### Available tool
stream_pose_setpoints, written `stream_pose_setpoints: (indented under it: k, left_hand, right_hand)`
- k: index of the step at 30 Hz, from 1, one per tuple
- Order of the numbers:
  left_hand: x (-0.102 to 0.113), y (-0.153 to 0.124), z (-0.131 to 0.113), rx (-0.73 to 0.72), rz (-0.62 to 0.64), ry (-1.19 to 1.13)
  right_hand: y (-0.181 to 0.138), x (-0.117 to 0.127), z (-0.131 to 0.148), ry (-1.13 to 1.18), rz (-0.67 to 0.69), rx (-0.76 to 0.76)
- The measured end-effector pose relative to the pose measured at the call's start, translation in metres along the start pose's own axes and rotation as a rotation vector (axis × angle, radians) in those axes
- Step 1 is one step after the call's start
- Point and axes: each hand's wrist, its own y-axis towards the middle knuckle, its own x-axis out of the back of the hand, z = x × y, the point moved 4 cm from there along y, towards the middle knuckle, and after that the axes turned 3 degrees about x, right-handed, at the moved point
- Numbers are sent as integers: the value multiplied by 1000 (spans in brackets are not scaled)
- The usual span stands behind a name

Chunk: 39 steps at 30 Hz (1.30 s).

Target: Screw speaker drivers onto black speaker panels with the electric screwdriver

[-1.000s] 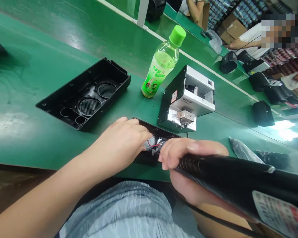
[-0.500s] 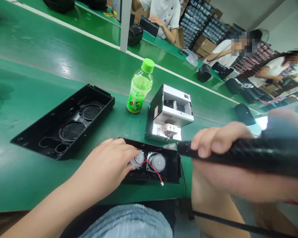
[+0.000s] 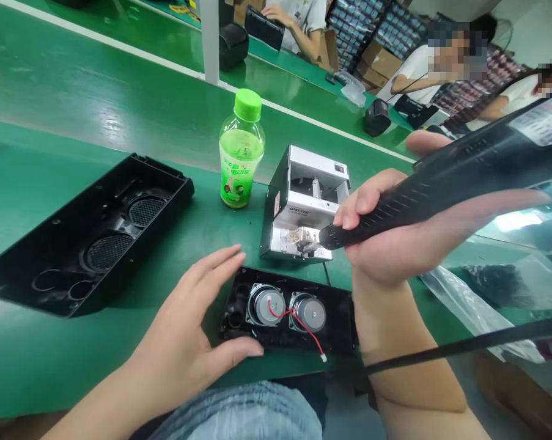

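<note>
My right hand (image 3: pixel 395 235) is wrapped round a black electric screwdriver (image 3: pixel 445 177). Its tip rests at the front slot of a small white and black screw feeder (image 3: pixel 310 192). My left hand (image 3: pixel 191 327) lies open, fingers spread, against the left end of a black speaker housing (image 3: pixel 340 324) at the table's near edge. Inside that housing sit two round speaker drivers (image 3: pixel 287 307) joined by a red wire with a small white plug.
A larger empty black speaker shell (image 3: pixel 65 244) with mesh grilles lies at the left on the green table (image 3: pixel 37 153). A green-capped drink bottle (image 3: pixel 240 153) stands behind the feeder. A clear plastic bag (image 3: pixel 472 305) lies at the right. Other people work at the far benches.
The screwdriver swung up and away from the housing to the feeder's slot. My left hand slid off the drivers to the housing's left end and opened.
</note>
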Motion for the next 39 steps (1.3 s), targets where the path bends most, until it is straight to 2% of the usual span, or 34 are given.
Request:
stream_pose_setpoints:
  k: [3,5,10,14,18,22,26,30,39]
  left_hand:
    - [-11,-9,12,124,82,-25]
    - [-21,-13,17,161,136,-11]
    - [-31,-14,24,140,138,-6]
    - [-30,-10,24,117,124,-35]
    - [-30,-8,24,67,128,-56]
    - [-30,-8,27,18,109,-69]
    - [-33,-9,28,2,94,-80]
    - [-33,-7,24,-15,88,-86]
    - [-28,-5,19,-42,106,-56]
  right_hand:
    - [-3,2,-1,7,-10,-20]
    - [-6,4,0,61,6,-85]
    - [-15,4,26,208,38,-249]
    - [-26,-17,38,287,119,-316]
    - [-43,-41,19,319,233,-303]
    - [-55,-49,-4,359,370,-329]
    - [-57,-49,-7,340,373,-337]
    - [-57,-50,-4,302,320,-315]
    - [-60,-47,-1,245,341,-252]
